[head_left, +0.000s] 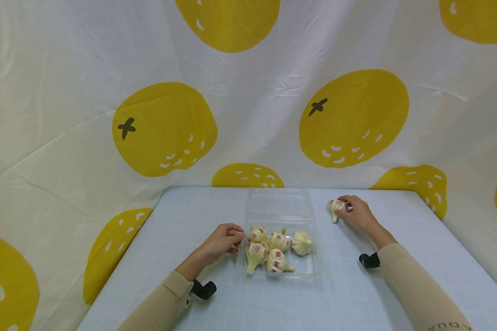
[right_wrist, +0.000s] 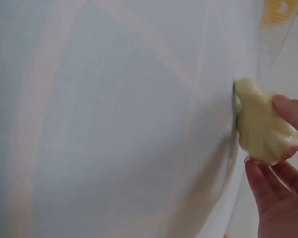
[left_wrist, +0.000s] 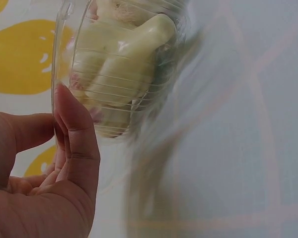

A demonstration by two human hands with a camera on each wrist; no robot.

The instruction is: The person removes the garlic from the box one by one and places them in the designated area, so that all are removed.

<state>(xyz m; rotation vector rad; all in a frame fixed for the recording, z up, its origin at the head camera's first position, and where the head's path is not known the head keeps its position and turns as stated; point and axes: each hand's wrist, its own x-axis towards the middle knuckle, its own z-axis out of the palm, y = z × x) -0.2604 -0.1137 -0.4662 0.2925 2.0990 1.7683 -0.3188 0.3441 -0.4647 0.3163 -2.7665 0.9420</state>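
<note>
A clear plastic clamshell box (head_left: 307, 267) lies open on the table, with several pale garlic bulbs with purple marks (head_left: 257, 253) in its base. At its left side my left hand (head_left: 223, 240) pinches the rim (left_wrist: 56, 59) between thumb and forefinger, as the left wrist view shows. Right of the raised or laid-back lid (head_left: 279, 205), my right hand (head_left: 359, 214) grips another garlic bulb (right_wrist: 263, 124) between thumb and fingers. That bulb touches or nearly touches the tabletop, its stem pointing toward the near side in the head view.
A pale blue table (head_left: 273, 308) with faint checks carries everything. Behind it hangs a white cloth (head_left: 257, 115) printed with yellow fruit. Black wrist mounts show at the left sleeve (head_left: 165, 294) and the right sleeve (head_left: 414, 285).
</note>
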